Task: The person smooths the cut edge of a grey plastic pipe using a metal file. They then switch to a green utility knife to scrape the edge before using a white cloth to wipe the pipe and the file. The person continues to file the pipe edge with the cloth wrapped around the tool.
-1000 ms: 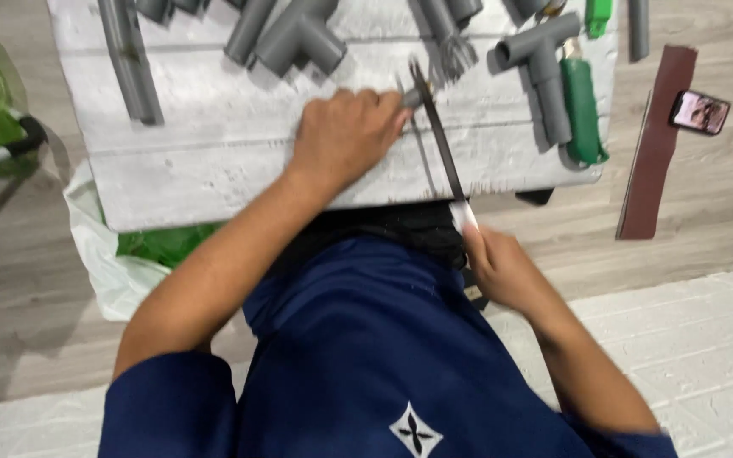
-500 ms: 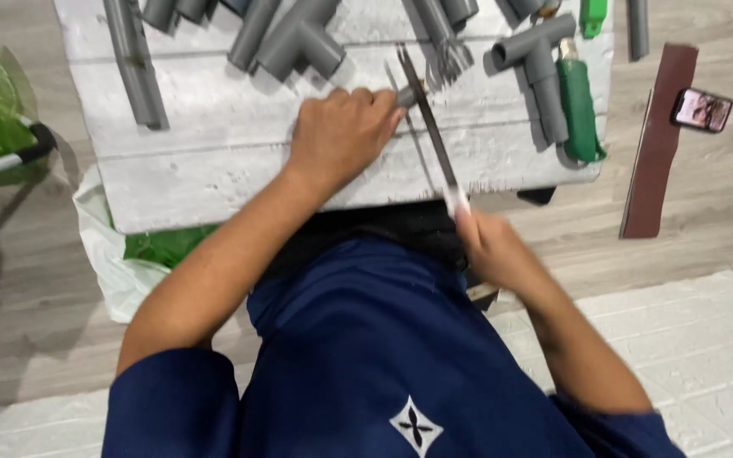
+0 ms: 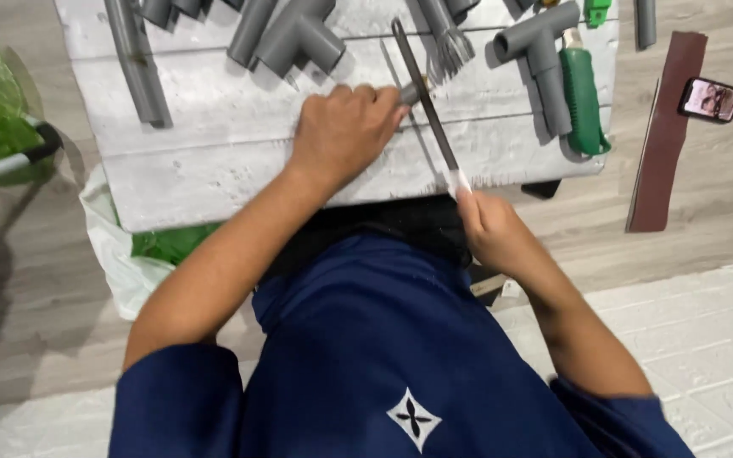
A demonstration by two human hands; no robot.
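Gripping the near end of a long dark file point(image 3: 424, 97), the right hand point(image 3: 492, 229) is closed around its pale handle just off the near edge of the table point(image 3: 214, 170). From there the file runs away and slightly leftward across the white top, its far tip pointing at the grey pipe pieces point(image 3: 294, 38). The left hand point(image 3: 345, 131) is closed, knuckles up, over a small grey piece beside the file's middle, touching it there. A green-handled tool point(image 3: 585, 102) lies to the right, well apart.
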